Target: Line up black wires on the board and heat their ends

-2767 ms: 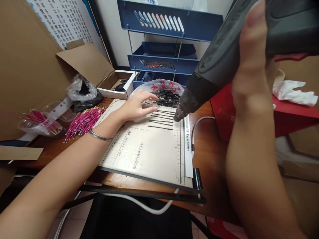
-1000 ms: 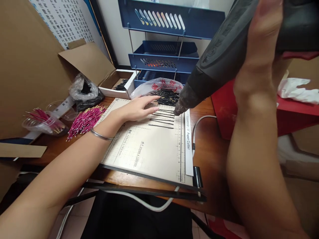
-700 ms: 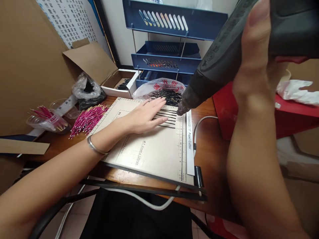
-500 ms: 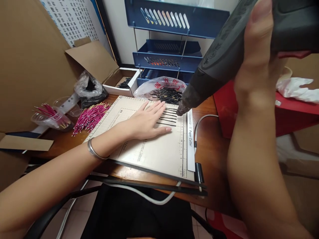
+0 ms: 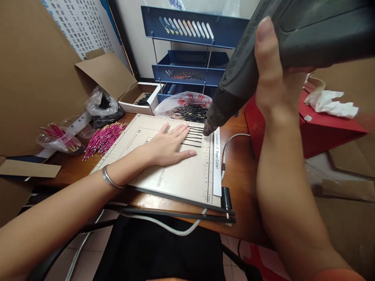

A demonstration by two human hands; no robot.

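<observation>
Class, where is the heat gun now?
In the head view, the heat gun is at upper right, in the right hand, its nozzle near the black strips.

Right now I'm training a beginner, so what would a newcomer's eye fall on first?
Probably the dark tool, gripped in the right hand at upper right, its tip near the right ends of the thin black strips. Next, the left hand, spread over the pale paper cutter board at centre. The bright magenta pile at left would follow.
</observation>
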